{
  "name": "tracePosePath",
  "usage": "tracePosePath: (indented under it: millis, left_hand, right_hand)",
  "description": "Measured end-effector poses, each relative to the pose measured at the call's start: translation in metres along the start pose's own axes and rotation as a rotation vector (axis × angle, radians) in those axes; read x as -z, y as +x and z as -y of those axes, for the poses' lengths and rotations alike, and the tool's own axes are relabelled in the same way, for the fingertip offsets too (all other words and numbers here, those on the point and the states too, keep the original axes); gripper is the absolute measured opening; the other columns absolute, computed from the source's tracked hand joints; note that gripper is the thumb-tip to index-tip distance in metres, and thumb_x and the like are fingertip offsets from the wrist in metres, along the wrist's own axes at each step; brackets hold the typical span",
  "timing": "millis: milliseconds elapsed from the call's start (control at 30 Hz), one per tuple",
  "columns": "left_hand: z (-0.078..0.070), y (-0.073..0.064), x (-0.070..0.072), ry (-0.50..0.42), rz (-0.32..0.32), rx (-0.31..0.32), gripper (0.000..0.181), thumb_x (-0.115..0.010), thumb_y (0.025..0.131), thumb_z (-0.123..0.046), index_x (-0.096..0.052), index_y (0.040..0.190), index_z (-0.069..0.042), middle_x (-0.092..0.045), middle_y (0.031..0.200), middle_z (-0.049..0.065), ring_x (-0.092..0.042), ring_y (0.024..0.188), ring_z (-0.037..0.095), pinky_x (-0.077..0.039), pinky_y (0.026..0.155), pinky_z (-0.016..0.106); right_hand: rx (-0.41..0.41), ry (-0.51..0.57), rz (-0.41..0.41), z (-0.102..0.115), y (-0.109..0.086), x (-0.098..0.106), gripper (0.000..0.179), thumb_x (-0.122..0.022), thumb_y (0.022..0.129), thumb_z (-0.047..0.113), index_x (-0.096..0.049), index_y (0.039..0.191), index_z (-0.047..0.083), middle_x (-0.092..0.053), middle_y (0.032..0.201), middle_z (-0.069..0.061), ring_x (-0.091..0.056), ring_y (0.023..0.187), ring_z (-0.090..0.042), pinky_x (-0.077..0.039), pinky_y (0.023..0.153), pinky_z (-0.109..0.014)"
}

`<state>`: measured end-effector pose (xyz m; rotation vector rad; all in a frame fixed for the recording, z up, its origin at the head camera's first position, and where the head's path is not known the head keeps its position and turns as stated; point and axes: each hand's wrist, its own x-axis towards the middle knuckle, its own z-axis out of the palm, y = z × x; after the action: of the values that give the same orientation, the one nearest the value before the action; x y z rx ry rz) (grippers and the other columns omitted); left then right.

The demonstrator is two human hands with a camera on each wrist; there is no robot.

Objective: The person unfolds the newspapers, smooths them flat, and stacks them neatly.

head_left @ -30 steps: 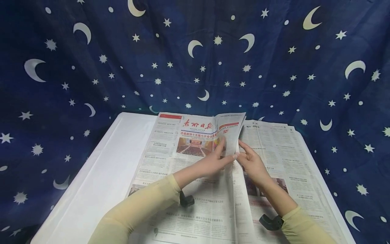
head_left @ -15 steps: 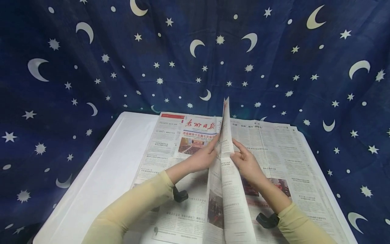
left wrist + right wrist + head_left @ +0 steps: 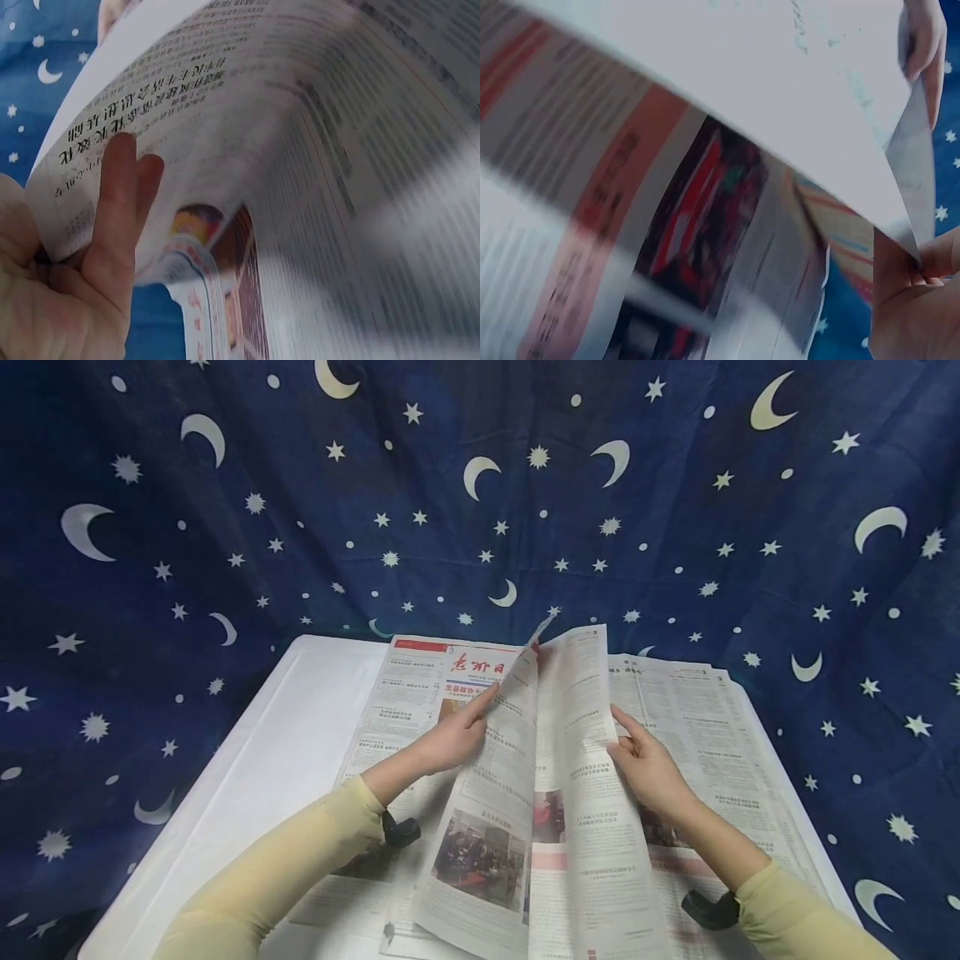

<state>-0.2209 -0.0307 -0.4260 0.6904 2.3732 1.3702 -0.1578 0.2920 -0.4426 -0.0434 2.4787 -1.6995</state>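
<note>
A newspaper stands partly spread between both hands, two of its pages lifted like a V. My left hand pinches the outer edge of the left page, which leans left and has a photo near its lower end. In the left wrist view the sheet bends away from the left hand. The right-hand page has its edge pinched between thumb and fingers of my right hand. Seen from the right wrist, that page's corner runs into the grip of the right hand.
More newspaper sheets lie flat underneath, with a red-titled front page at the left and a text page at the right. The white table shows on the left. A dark blue curtain with moons and stars hangs behind.
The folded pages stood together between the hands. Now they are spread apart: the left hand has moved left with one page, the right hand slightly right with the other.
</note>
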Motion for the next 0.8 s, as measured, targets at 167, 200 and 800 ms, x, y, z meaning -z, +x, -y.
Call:
tracePosePath:
  millis: [167,200,800]
  left_hand:
    - [0.01,-0.009,0.023,-0.003,-0.015,-0.019,0.059,-0.028,0.111,-0.014,-0.01,0.166,-0.02,-0.01,0.171,0.001,-0.016,0.155,0.02,-0.018,0.124,0.042]
    - [0.012,-0.011,0.028,-0.005,-0.017,-0.023,0.059,-0.028,0.111,-0.014,-0.009,0.166,-0.02,-0.008,0.171,0.0,-0.012,0.155,0.018,-0.016,0.125,0.042]
    - [0.05,-0.051,0.111,-0.099,-0.1,0.041,0.06,-0.031,0.113,-0.019,-0.006,0.166,-0.027,-0.005,0.172,0.008,-0.012,0.156,0.032,-0.014,0.122,0.06]
  right_hand:
    - [-0.011,-0.097,-0.05,-0.006,-0.002,0.018,0.067,-0.044,0.11,0.012,-0.01,0.167,0.019,-0.061,0.129,-0.03,-0.073,0.086,-0.029,-0.062,0.064,-0.04]
    - [-0.01,-0.121,-0.061,-0.007,-0.002,0.022,0.066,-0.043,0.11,0.013,-0.01,0.167,0.019,-0.06,0.13,-0.03,-0.073,0.087,-0.029,-0.062,0.064,-0.039]
    - [-0.004,-0.392,-0.309,-0.031,-0.013,0.094,0.059,-0.041,0.112,0.018,-0.019,0.166,0.018,-0.058,0.126,-0.029,-0.061,0.091,-0.022,-0.051,0.063,-0.02]
